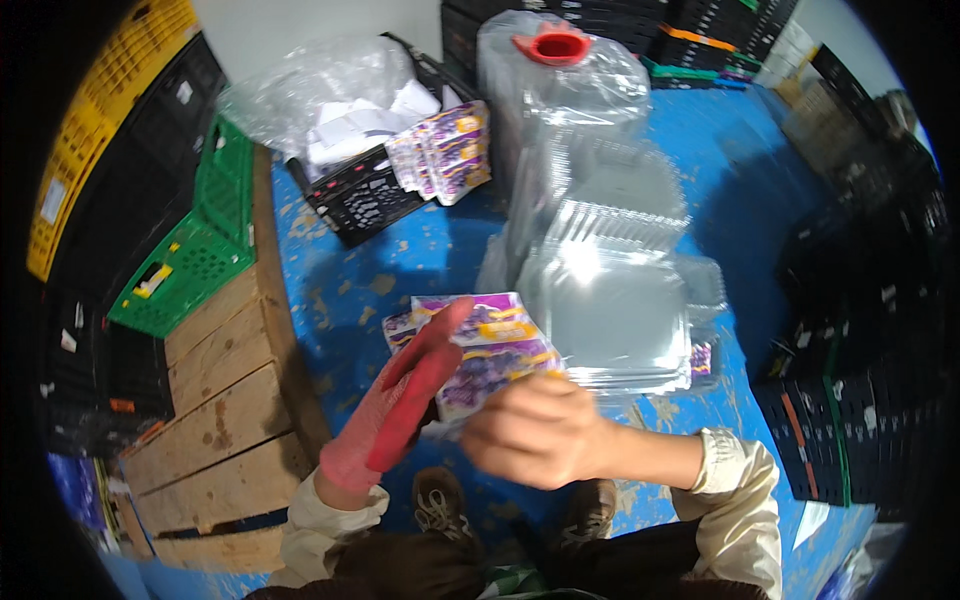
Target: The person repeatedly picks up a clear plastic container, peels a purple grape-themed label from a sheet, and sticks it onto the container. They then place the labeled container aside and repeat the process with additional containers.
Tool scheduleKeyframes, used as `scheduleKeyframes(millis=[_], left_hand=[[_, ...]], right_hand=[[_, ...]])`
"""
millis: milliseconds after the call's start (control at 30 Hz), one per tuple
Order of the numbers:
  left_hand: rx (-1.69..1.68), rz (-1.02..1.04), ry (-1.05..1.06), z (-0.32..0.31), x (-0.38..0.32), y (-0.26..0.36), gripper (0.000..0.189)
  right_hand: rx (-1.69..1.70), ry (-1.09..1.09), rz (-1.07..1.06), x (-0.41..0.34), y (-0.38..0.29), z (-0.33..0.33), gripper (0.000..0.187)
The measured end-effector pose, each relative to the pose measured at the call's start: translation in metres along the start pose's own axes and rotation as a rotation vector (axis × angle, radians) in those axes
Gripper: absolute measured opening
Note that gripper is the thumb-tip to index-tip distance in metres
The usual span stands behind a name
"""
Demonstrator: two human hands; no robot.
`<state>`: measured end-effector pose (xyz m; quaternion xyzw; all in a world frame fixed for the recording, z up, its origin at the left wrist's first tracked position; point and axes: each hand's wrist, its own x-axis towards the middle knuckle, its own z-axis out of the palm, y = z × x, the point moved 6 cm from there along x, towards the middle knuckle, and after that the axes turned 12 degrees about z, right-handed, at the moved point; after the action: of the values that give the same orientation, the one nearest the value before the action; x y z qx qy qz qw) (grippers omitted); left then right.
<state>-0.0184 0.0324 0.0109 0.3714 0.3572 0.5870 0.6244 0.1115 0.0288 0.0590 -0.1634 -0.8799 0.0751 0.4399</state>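
My left hand (405,394), in a red and pink glove, is held edge-on with its fingers stretched out over the left side of purple printed label sheets (491,371). Nothing shows between those fingers. Bare and blurred by motion, my right hand (536,431) has its fingers curled at the lower right of the sheets. Its fingertips are hidden, so I cannot tell whether it pinches a label. The sheets show dark grapes and yellow bands. Just right of them stand clear plastic clamshell containers (615,315), and a purple label (700,358) shows at their right side.
Behind the containers stands a large clear plastic bag (562,90) with a red piece (553,45) on top. A black crate (367,195) holds white papers and more label sheets (450,150). Left are a wooden pallet (217,405) and a green crate (187,262); black crates (817,420) stand right.
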Motion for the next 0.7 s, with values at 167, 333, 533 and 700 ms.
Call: scheduleKeyframes(millis=[167,333,533,700], left_hand=[[0.177,0.092,0.113,-0.025,0.012,-0.001,0.046],[0.394,0.662,0.455,-0.1,0.009,0.043,0.045],[1.451,0.946,0.503,-0.075,0.0,0.052,0.04],[1.407,0.826,0.182,-0.044,0.014,0.011,0.04]], right_hand=[[0.2,0.069,0.039,0.004,0.001,-0.027,0.016],[0.493,0.518,0.573,-0.001,0.078,-0.121,0.028],[0.938,0.546,1.535,-0.118,0.142,-0.117,0.031],[1.048,0.499,1.531,-0.137,0.142,-0.104,0.008]])
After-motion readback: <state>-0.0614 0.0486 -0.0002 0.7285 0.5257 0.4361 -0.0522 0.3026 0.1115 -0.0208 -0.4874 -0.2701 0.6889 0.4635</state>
